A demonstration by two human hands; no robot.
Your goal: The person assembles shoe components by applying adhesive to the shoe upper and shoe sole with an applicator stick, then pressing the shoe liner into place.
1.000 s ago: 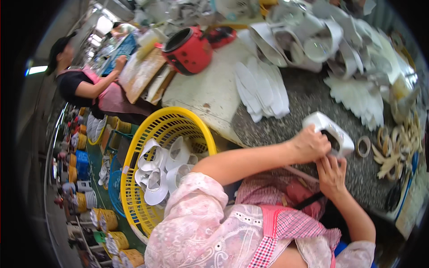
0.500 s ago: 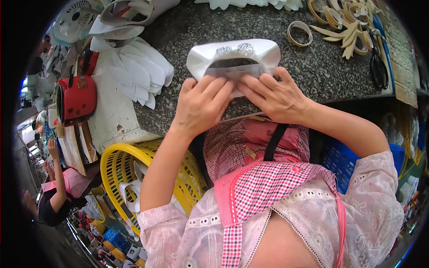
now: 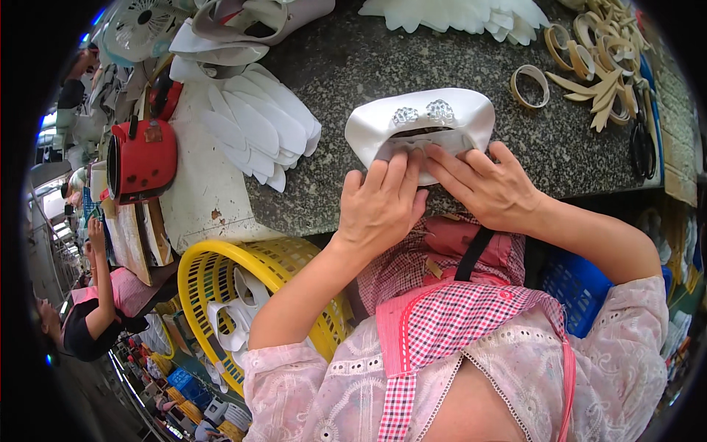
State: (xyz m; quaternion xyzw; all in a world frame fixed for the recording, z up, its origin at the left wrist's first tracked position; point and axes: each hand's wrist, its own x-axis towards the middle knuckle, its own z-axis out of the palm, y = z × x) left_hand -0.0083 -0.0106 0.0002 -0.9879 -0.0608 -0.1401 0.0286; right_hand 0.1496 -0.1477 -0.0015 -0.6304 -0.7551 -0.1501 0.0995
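A glossy white shoe upper [image 3: 465,116] with two glittering silver ornaments rests near the front edge of the stone worktop, its grey lining facing me. My left hand [image 3: 379,202] grips the near left edge, fingers pressed against the lining and thumb low beside it. From the other side my right hand [image 3: 499,188] holds the near right edge, its fingers pushed down on the same lining. The fingertips of both hands nearly meet in the middle and are partly hidden in the fold.
White insole-shaped pieces [image 3: 261,121] lie fanned at the left, near a red machine [image 3: 143,158]. Tan strips [image 3: 611,51], a tape-like ring [image 3: 530,86] and black scissors [image 3: 642,151] are at the right. A yellow basket [image 3: 221,254] holds white uppers; a blue basket [image 3: 571,283] is below right.
The upper and both hands sit farther right and lower in the picture, as does the whole scene. The upper's opening looks narrower, with my fingers pressed further onto the lining.
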